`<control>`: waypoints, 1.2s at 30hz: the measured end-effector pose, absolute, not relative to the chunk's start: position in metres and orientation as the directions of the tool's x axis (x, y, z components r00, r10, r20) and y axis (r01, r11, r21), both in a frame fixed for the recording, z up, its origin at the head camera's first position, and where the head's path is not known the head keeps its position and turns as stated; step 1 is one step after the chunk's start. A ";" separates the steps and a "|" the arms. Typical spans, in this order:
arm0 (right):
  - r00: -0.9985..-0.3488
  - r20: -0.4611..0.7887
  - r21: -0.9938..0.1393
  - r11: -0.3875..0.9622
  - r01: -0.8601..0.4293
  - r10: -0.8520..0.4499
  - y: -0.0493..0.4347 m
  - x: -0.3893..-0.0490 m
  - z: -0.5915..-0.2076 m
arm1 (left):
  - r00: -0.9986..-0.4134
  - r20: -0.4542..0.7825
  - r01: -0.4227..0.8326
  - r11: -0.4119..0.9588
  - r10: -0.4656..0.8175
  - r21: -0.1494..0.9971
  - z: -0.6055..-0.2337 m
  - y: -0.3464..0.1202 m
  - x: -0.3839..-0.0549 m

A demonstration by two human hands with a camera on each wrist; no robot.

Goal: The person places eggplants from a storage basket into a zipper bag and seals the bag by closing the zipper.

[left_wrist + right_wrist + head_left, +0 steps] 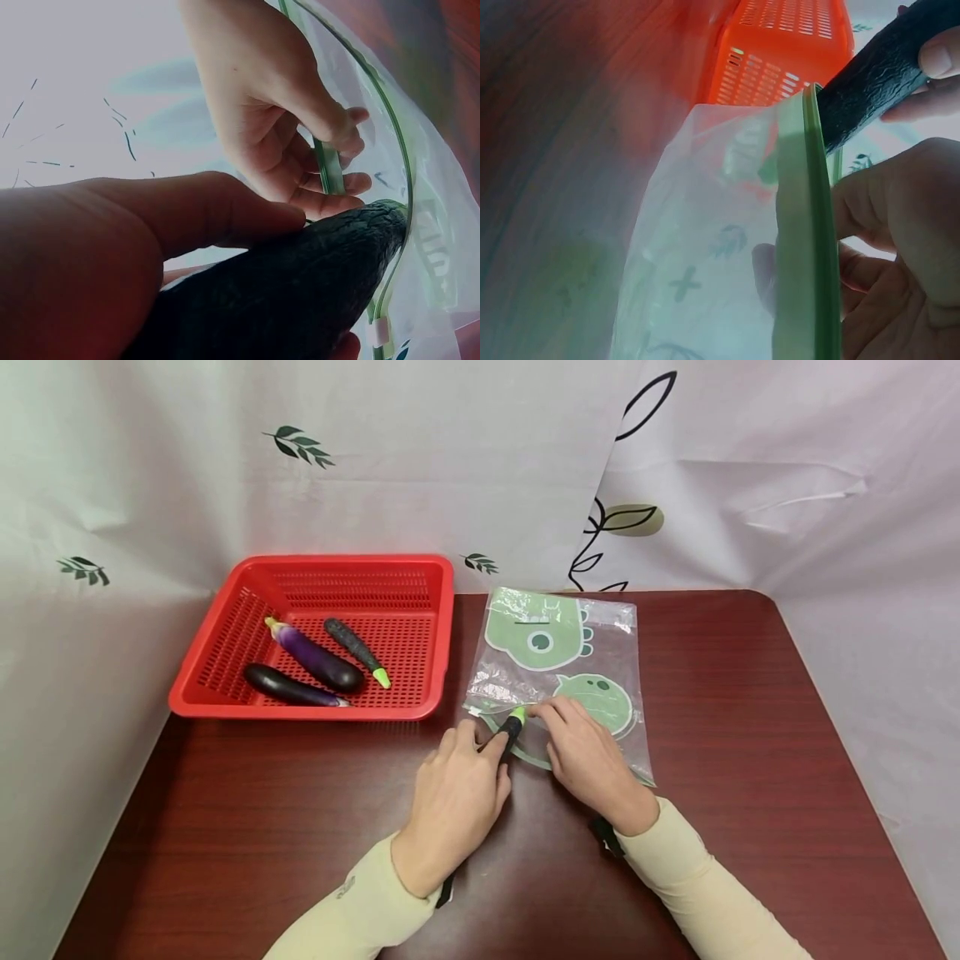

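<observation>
My left hand [453,785] grips a dark, wrinkled cucumber [513,727] with a bright green tip, the thumb along its side in the left wrist view. That tip points away from me into the mouth of a clear zip bag [480,681] printed with green dinosaurs. Through the plastic, the right wrist view shows the green tip just past the zip edge [823,240]. My right hand [592,768] pinches the bag's green-edged rim, thumb on one side and fingers on the other. Most of the cucumber is still outside the bag.
Left of the bag stands a red perforated basket [442,643]. Inside lie a purple eggplant [318,660], a darker eggplant [288,687] and another cucumber [352,643]. A white slider [380,331] sits on the zip. Patterned cloth [375,468] hangs behind the reddish-brown table [750,735].
</observation>
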State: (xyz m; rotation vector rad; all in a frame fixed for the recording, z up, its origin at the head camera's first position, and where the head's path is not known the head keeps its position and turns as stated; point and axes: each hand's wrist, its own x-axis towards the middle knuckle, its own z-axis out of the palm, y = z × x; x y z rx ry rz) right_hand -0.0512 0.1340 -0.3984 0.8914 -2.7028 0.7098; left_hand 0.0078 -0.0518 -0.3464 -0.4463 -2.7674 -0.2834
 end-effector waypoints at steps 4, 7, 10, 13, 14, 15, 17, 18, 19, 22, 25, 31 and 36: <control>-0.783 0.351 -0.374 0.689 -0.621 -0.514 0.133 -0.051 -0.398 | -0.893 0.362 0.331 0.935 0.268 0.126 -0.348 -0.050 0.005; -0.770 0.362 -0.370 0.677 -0.636 -0.525 0.133 -0.052 -0.398 | -0.892 0.369 0.324 0.939 0.261 0.118 -0.350 -0.049 0.003; -0.762 0.373 -0.368 0.669 -0.645 -0.530 0.133 -0.051 -0.398 | -0.895 0.369 0.311 0.943 0.250 0.116 -0.352 -0.048 0.002; -0.756 0.384 -0.369 0.662 -0.652 -0.531 0.133 -0.051 -0.398 | -0.900 0.365 0.296 0.948 0.237 0.114 -0.353 -0.046 0.000; -0.754 0.388 -0.370 0.660 -0.654 -0.530 0.133 -0.051 -0.398 | -0.902 0.364 0.291 0.950 0.233 0.114 -0.354 -0.046 0.000; -0.752 0.392 -0.371 0.657 -0.656 -0.530 0.133 -0.051 -0.398 | -0.904 0.363 0.285 0.952 0.227 0.114 -0.354 -0.045 -0.001; -0.748 0.398 -0.372 0.652 -0.660 -0.531 0.132 -0.051 -0.398 | -0.908 0.360 0.272 0.956 0.215 0.114 -0.355 -0.044 -0.002; -0.747 0.400 -0.373 0.650 -0.662 -0.531 0.132 -0.051 -0.398 | -0.910 0.357 0.265 0.957 0.209 0.116 -0.355 -0.043 -0.003; -0.746 0.401 -0.373 0.649 -0.663 -0.532 0.132 -0.050 -0.398 | -0.913 0.355 0.260 0.958 0.204 0.118 -0.356 -0.043 -0.003; -0.743 0.405 -0.373 0.646 -0.666 -0.532 0.132 -0.050 -0.398 | -0.918 0.343 0.257 0.957 0.199 0.134 -0.357 -0.043 -0.005; -0.744 0.406 -0.374 0.646 -0.666 -0.531 0.132 -0.050 -0.398 | -0.921 0.326 0.274 0.950 0.215 0.148 -0.358 -0.043 -0.005; -0.745 0.409 -0.375 0.647 -0.664 -0.527 0.132 -0.050 -0.399 | -0.916 0.286 0.338 0.926 0.282 0.167 -0.359 -0.045 -0.004; -0.746 0.408 -0.377 0.648 -0.662 -0.526 0.133 -0.051 -0.399 | -0.905 0.288 0.376 0.907 0.315 0.190 -0.359 -0.047 -0.002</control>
